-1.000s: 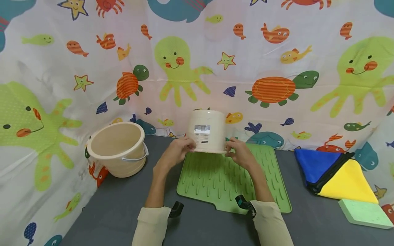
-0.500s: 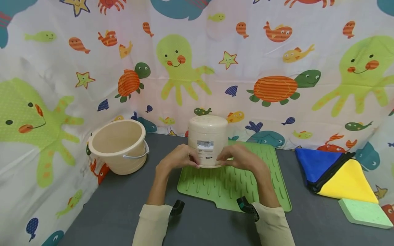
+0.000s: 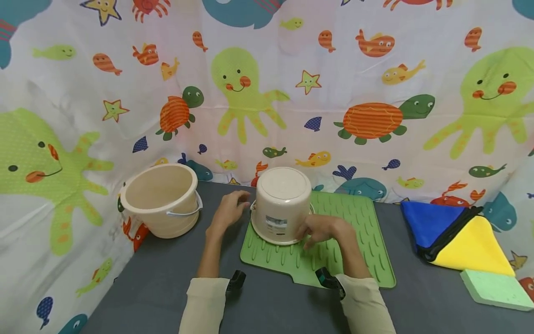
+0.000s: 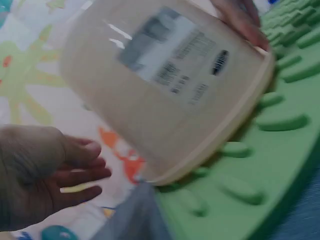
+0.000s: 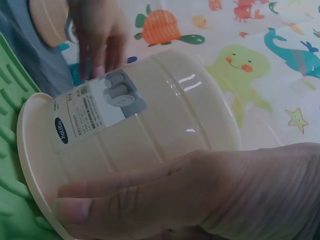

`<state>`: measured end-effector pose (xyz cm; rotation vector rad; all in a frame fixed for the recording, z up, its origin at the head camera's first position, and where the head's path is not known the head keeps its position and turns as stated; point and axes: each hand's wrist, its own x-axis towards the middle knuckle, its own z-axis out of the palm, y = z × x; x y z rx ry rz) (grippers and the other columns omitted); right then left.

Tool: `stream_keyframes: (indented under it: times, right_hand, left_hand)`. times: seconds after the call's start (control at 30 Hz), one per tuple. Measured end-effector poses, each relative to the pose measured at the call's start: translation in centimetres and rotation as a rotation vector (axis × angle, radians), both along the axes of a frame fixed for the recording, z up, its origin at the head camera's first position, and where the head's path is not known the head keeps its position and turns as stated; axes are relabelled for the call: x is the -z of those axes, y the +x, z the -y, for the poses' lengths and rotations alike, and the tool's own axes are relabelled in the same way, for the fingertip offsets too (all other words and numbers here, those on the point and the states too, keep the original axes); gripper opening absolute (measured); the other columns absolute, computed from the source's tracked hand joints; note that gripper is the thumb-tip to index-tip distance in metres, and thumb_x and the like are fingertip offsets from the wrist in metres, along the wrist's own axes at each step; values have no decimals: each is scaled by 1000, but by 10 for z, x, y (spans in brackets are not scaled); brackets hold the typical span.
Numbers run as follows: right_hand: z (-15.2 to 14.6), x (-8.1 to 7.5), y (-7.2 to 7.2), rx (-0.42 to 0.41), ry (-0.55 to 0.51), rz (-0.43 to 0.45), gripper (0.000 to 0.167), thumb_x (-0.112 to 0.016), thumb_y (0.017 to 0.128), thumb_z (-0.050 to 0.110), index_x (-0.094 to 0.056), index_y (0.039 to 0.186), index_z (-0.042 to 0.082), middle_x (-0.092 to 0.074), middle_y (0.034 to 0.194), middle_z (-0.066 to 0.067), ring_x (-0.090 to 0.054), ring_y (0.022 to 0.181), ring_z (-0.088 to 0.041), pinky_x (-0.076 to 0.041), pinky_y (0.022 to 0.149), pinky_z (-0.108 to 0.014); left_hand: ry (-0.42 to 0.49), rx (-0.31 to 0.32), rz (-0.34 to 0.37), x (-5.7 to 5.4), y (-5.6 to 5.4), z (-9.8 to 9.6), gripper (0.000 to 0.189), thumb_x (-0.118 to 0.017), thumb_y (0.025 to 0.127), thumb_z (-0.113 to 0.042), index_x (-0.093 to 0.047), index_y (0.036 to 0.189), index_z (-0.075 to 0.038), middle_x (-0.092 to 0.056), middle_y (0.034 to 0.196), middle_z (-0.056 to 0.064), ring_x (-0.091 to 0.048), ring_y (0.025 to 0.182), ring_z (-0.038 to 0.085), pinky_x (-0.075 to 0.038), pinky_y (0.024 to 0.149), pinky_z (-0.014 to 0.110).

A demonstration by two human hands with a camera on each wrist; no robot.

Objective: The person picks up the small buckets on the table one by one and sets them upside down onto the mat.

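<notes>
A small cream bucket (image 3: 283, 199) stands upside down on the green ridged mat (image 3: 342, 241), its base up and its rim on the mat. A printed label (image 4: 172, 60) is stuck on its side. To the bucket's left, my left hand (image 3: 228, 211) hangs apart from it with loosely bent fingers; the left wrist view shows that hand (image 4: 50, 172) holding nothing. My right hand (image 3: 323, 229) is at the bucket's right side near the rim. In the right wrist view the extended thumb and forefinger of the right hand (image 5: 165, 195) lie along the bucket wall (image 5: 125, 145).
A larger cream bucket (image 3: 162, 199) with a pale handle stands upright at the left. Folded blue and yellow cloths (image 3: 459, 236) and a light green sponge (image 3: 496, 290) lie at the right. A sea-animal curtain (image 3: 292, 93) hangs behind the dark table (image 3: 158, 287).
The upside-down bucket has come down and nearer, from held above the mat to resting on it. My left hand has let go and moved left; my right hand stays by the rim.
</notes>
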<state>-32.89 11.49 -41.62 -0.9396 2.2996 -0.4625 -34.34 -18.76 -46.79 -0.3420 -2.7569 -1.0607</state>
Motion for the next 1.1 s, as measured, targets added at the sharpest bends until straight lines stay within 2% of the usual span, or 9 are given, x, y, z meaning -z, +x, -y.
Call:
stream_keyframes:
  times: [0.13, 0.37, 0.5, 0.57, 0.63, 0.7, 0.83, 0.97, 1.1]
  right_hand:
    - [-5, -1, -2, 12, -33, 19, 40, -81, 90, 9, -73, 128, 2, -73, 134, -14, -68, 128, -35, -57, 107, -44]
    - [-12, -4, -4, -35, -44, 5, 37, -78, 93, 7, -74, 129, 4, -72, 135, -14, -69, 126, -33, -60, 102, -39]
    - [-17, -6, -4, -15, -111, -104, 19, -74, 95, 6, -79, 111, 0, -78, 117, -14, -75, 106, -25, -62, 89, -33]
    - [-19, -6, -5, 68, -164, -173, 14, -73, 96, 7, -75, 102, -4, -77, 105, -16, -71, 93, -22, -59, 79, -33]
    - [-20, -4, -6, 180, -238, -217, 26, -74, 96, 9, -65, 112, -10, -72, 108, -22, -68, 96, -28, -58, 79, -38]
    - [-21, -2, -8, 287, -320, -215, 57, -77, 95, 13, -46, 136, -11, -65, 121, -31, -65, 107, -42, -58, 85, -48]
    - [-22, 5, -13, 385, -501, -129, 116, -84, 89, 17, 3, 165, 5, -37, 157, -36, -47, 138, -60, -54, 102, -65]
    - [-21, 8, -16, 345, -643, -70, 125, -86, 86, 16, 8, 168, 17, -20, 170, -26, -41, 144, -62, -52, 105, -67]
    - [-20, 9, -16, 326, -677, -89, 122, -87, 85, 13, 2, 169, 18, -20, 171, -23, -44, 142, -62, -54, 103, -65]
  left_hand:
    - [-22, -17, 34, 14, -6, -11, 38, -63, 103, -6, -63, 140, 2, -67, 138, 24, -69, 123, 37, -61, 98, 46]
    - [-48, -72, 58, 22, -7, -22, 27, -63, 96, 10, -78, 117, 1, -72, 118, 19, -72, 104, 33, -62, 80, 40]
    - [-50, -95, 86, 23, -7, -18, 33, -60, 93, 13, -81, 111, -4, -78, 109, 14, -73, 90, 24, -56, 69, 32]
    - [-42, -90, 109, 22, -7, -14, 31, -61, 93, 10, -81, 111, -5, -80, 108, 13, -73, 89, 24, -55, 68, 31]
    - [-40, -58, 141, 20, -6, -9, 29, -64, 93, 6, -80, 114, -5, -80, 111, 14, -75, 95, 26, -59, 73, 33]
    - [-32, 22, 157, 15, -5, -3, 33, -72, 92, 1, -75, 125, -2, -76, 121, 18, -75, 105, 32, -62, 83, 39]
    - [130, 212, 180, -1, -3, 3, 83, -88, 84, -12, -47, 156, -4, -56, 153, 22, -57, 139, 41, -50, 114, 55]
    - [365, 365, 172, -13, -3, -5, 118, -94, 78, -21, -19, 169, -17, -32, 172, 10, -33, 159, 35, -30, 128, 59]
    - [434, 384, 148, -16, -3, -17, 124, -97, 74, -30, -16, 168, -26, -29, 172, 3, -28, 162, 29, -31, 128, 56]
